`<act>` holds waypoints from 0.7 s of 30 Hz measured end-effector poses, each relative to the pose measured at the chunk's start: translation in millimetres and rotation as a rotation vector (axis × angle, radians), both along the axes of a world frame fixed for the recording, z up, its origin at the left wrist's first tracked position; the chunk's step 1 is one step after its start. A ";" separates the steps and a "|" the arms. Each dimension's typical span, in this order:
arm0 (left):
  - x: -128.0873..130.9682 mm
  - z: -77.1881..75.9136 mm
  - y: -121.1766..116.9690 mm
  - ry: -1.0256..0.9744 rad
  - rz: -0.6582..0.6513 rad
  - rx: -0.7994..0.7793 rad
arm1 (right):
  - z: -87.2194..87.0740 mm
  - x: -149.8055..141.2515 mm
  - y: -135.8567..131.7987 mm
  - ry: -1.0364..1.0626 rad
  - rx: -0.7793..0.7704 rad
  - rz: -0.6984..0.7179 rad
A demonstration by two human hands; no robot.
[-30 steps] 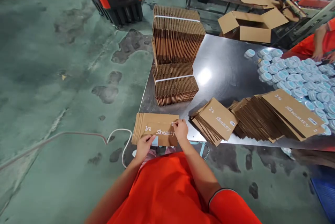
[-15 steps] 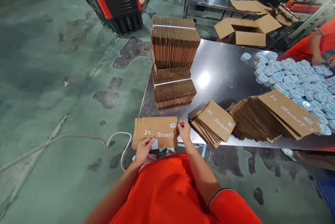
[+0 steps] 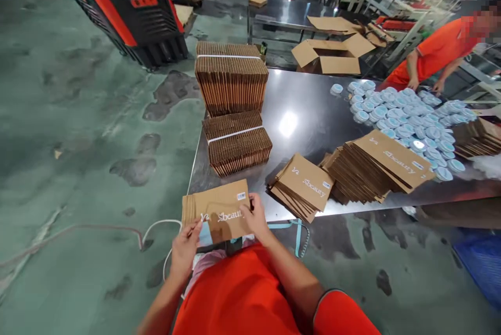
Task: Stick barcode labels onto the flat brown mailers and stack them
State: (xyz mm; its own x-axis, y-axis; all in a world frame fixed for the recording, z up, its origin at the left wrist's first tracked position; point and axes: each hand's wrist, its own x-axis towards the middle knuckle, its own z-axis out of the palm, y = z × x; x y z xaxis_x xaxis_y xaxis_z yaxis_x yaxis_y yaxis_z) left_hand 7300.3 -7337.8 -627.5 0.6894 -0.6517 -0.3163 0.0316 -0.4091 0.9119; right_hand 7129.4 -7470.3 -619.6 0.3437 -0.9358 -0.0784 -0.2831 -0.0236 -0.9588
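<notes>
A flat brown cardboard box blank (image 3: 219,208) printed "Sbeauty" lies on top of a small stack at the near corner of the steel table (image 3: 313,116). My right hand (image 3: 253,216) grips its right end, fingers over the top. My left hand (image 3: 185,245) pinches a small pale blue sheet at the blank's near left edge. A leaning pile of the same printed blanks (image 3: 302,188) sits just right of my right hand.
Two strapped bundles of corrugated blanks (image 3: 233,100) stand behind. A long fanned pile of printed blanks (image 3: 378,165) and several white round jars (image 3: 407,118) fill the right side. A person in orange (image 3: 438,53) works at the far end. A white cable (image 3: 117,230) lies on the floor.
The view has swung up and to the right. My right hand has moved from the blank's top right corner onto its right end, and the blank is now tilted.
</notes>
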 end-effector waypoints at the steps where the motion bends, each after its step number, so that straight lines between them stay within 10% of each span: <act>1: -0.3 3.8 1.7 0.017 0.005 -0.031 | 7.8 -13.1 -5.5 -0.064 0.005 -0.006; 8: -20.1 49.2 -7.5 0.132 0.019 -0.184 | 54.1 -175.5 -84.2 0.083 -0.112 -0.712; 11: -30.8 64.5 -16.6 0.107 -0.077 -0.191 | 59.1 -189.7 -100.7 0.451 -0.268 -0.841; 14: -38.6 71.8 -19.7 0.132 -0.126 -0.182 | 59.0 -145.1 -76.4 0.408 -0.298 -0.668; 21: -48.3 79.0 -19.4 0.210 -0.180 -0.177 | 63.9 -7.7 23.9 -0.152 0.162 0.172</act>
State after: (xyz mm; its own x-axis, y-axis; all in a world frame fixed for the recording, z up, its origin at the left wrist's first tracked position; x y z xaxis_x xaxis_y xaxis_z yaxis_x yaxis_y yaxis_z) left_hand 7252.0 -7357.2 -548.6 0.4899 -0.8148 -0.3101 0.1683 -0.2606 0.9507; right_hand 7121.7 -7446.3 -555.7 0.5155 -0.8422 -0.1581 -0.1413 0.0985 -0.9851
